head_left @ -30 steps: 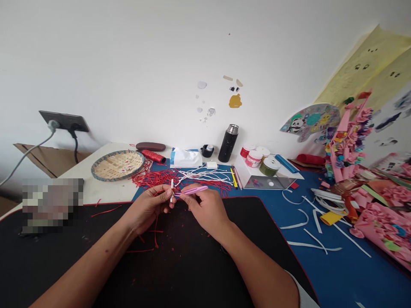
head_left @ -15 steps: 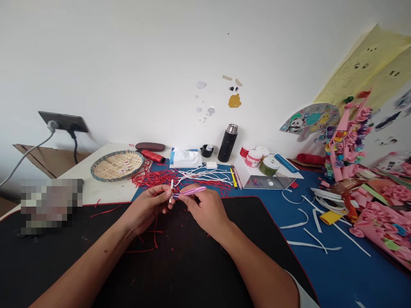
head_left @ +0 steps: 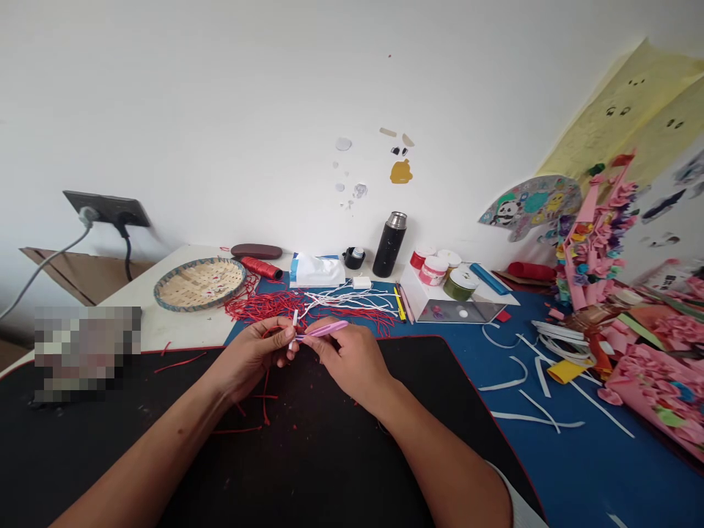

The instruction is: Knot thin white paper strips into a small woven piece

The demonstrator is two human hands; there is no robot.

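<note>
My left hand [head_left: 262, 343] pinches a short white strip [head_left: 295, 320] upright between thumb and fingers, with some red cord at the same spot. A red cord end [head_left: 267, 400] hangs below this hand. My right hand [head_left: 352, 356] is closed on a slim pink tool [head_left: 330, 329] with a long, loop-like handle; its exact kind is unclear. The tool's tip meets the white strip at my left fingertips. Just beyond both hands lie a heap of red cords [head_left: 269, 306] and a bundle of white cords [head_left: 352, 299].
Red scraps dot the black mat [head_left: 308, 469]. Along the back stand a woven basket [head_left: 201, 284], a red thread spool [head_left: 262, 268], a tissue pack [head_left: 317, 270], a black flask [head_left: 390, 244] and a white box [head_left: 418, 293] carrying tubs. White strips [head_left: 542, 418] and pink paper flowers [head_left: 654, 374] lie right.
The pink tool has shifted slightly left, toward the white strip, and is turned a little. Both hands otherwise keep nearly the same place and hold.
</note>
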